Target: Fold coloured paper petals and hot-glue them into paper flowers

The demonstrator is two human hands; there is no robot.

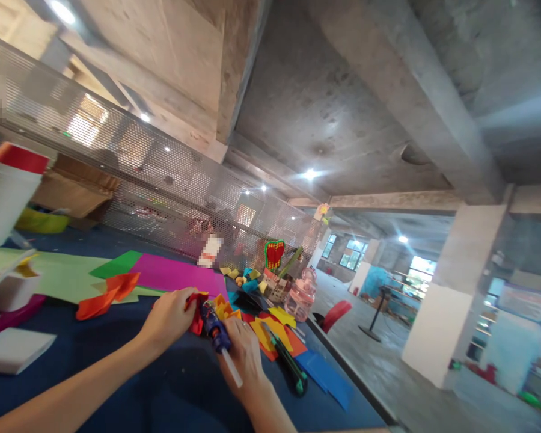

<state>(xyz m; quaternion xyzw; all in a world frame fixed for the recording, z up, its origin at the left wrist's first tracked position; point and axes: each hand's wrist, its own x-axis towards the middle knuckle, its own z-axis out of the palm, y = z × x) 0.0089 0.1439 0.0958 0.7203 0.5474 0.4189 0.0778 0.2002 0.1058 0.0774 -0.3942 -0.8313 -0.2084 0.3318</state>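
Note:
My right hand is wrapped round a dark blue hot glue gun, and a whitish glue stick pokes out of its back end. Between the fingers of my left hand is a red paper piece, close to the front of the gun. Folded yellow paper lies just beyond the gun. A dark green utility knife rests right of my right hand, over yellow and orange paper sheets. The gun's nozzle is hard to make out behind the red piece.
An orange folded paper, a magenta sheet and pale green sheets lie on the left. Blue sheets lie near the table's right edge. A pink clear jug stands farther back. A perforated metal screen borders the table.

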